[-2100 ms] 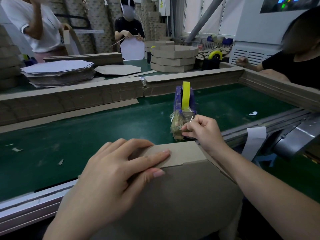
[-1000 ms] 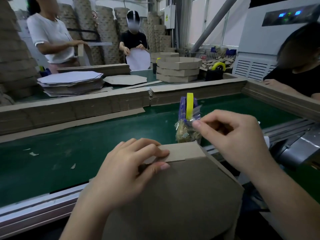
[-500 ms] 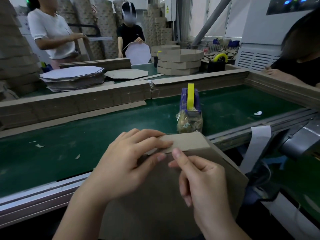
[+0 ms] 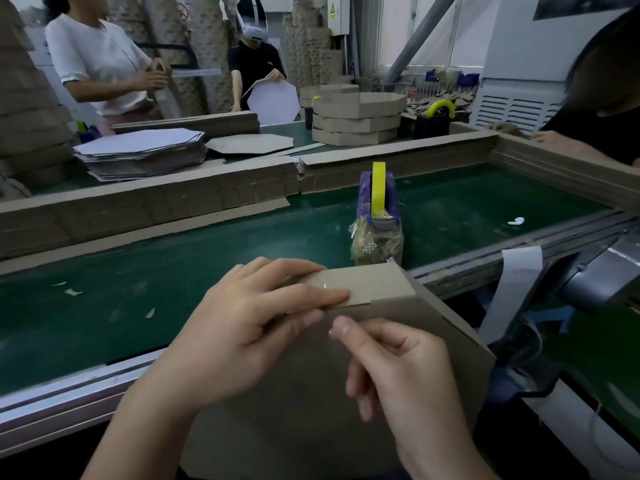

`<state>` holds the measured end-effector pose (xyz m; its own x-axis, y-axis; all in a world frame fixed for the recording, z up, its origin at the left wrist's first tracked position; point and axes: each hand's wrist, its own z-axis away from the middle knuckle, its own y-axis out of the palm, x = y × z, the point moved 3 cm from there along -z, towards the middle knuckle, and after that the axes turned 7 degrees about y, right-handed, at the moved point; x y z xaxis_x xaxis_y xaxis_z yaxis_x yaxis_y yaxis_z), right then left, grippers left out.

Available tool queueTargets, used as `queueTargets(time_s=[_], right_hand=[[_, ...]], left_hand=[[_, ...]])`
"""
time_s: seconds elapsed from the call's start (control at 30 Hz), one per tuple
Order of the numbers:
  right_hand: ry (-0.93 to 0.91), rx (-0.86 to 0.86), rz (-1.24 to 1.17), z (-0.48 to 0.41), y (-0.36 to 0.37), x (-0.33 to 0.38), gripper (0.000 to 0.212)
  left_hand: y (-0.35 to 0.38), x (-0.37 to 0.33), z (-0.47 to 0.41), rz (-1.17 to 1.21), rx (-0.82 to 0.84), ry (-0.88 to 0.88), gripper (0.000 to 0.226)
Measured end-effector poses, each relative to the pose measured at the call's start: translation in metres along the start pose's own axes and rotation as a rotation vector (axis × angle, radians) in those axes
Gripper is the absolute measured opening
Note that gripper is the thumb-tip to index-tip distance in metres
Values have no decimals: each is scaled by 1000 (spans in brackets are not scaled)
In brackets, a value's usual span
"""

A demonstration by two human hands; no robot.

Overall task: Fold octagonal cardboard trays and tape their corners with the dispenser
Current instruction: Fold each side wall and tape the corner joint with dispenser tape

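the cardboard tray [image 4: 311,410] leans tilted at the near edge of the green surface [image 4: 173,271], its top corner just in front of the tape dispenser [image 4: 377,216]. the left hand [image 4: 242,327] has its grip clamped on the tray's folded flap [image 4: 377,282], fingers on top and thumb below. the right hand [image 4: 401,372], fingers curled, presses one fingertip to the tray beneath the flap; whether its grip pinches anything cannot be told.

You face a green-topped table [image 4: 145,278] with a metal rail [image 4: 52,407] along its near edge. Beyond the table's far side stand tall columns of stacked cardboard [image 4: 197,46]. Behind the table's far right corner, daylit windows [image 4: 460,29] glow pale, crossed by a slanted grey pipe [image 4: 424,32], beside a white louvred cabinet [image 4: 516,109].
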<state>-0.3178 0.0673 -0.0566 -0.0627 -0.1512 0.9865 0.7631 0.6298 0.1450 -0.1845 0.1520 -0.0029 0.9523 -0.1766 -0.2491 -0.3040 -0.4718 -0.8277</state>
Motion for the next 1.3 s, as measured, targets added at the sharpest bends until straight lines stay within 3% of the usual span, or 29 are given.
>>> queueTargets(time_s=[0.1,0.37,0.63,0.73,0.77,0.83,0.9,0.93,1.03,1.1,1.23,1.3], right_hand=[[57,47,-45,0,-2,-4,20],[53,59,-61,-4,-6,-6,33],[165,132,38,-6,-18,1,26],[246,146,166,-1,-21,-2,39],[164,101,213,1,-24,-1,44],[-220,-121,330,1,-37,16,49],[-636,-326,596,-1,-45,42,33],[-733,-334,777,-8,-41,50,27],[-594,-182,1063,-31,-27,50,46],[-575,-161,1011,-35,-31,45,52],[-645,-229,900,-37,-51,43,45],[-661,-219,869,-39,-54,43,45]], left_hand=[[-3,-2,-2,30,3,-72,37],[11,-20,-21,-165,-144,-175,27],[14,-16,-21,-201,-100,-107,37],[13,-13,-20,-248,-48,-115,41],[12,-13,-19,-255,-33,-120,42],[12,-14,-16,-287,-10,-123,44],[13,-16,-17,-328,18,-116,48],[15,-18,-19,-340,28,-113,50],[14,-21,-20,-359,38,-65,53],[10,-15,-9,-295,5,-51,59],[1,8,32,165,-271,-320,73],[1,12,40,265,-370,-344,72]])
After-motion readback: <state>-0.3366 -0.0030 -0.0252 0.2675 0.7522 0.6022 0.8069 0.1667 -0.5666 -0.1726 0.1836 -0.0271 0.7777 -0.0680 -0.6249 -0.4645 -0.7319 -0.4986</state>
